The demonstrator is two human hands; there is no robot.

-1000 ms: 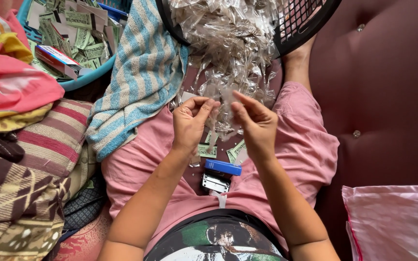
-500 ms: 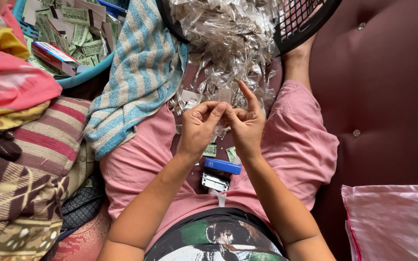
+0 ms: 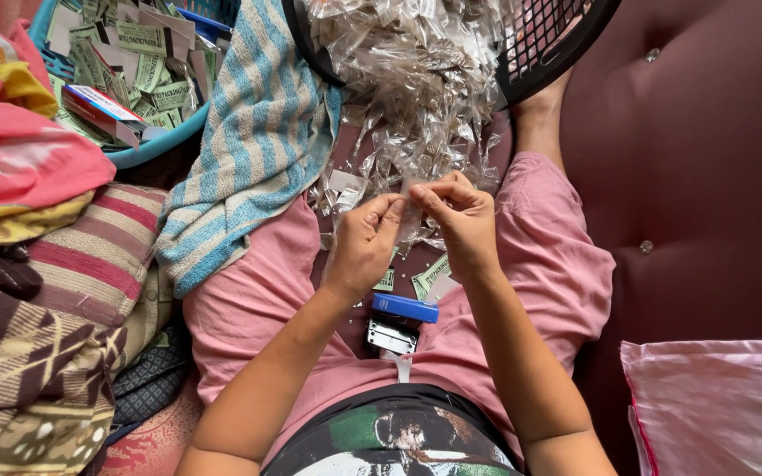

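My left hand [image 3: 365, 240] and my right hand [image 3: 458, 219] meet above my lap, fingertips pinched together on a small clear plastic wrapper [image 3: 409, 226]. Just beyond them a heap of clear plastic wrappers [image 3: 407, 79] spills out of a black mesh basket [image 3: 557, 44] onto my pink trousers [image 3: 249, 300]. A blue stapler [image 3: 406, 308] lies on my lap under my wrists, beside small green printed paper slips [image 3: 429, 275].
A blue tub [image 3: 147, 145] at the upper left holds many green paper slips and a small box. A striped blue towel [image 3: 249, 150] hangs beside it. Folded cloths [image 3: 55, 291] pile at my left. Maroon upholstery [image 3: 707, 176] and a pink plastic bag [image 3: 716, 405] are at right.
My two hands came together from apart and now pinch one wrapper between them, slightly higher over my lap. The stapler has stayed where it was.
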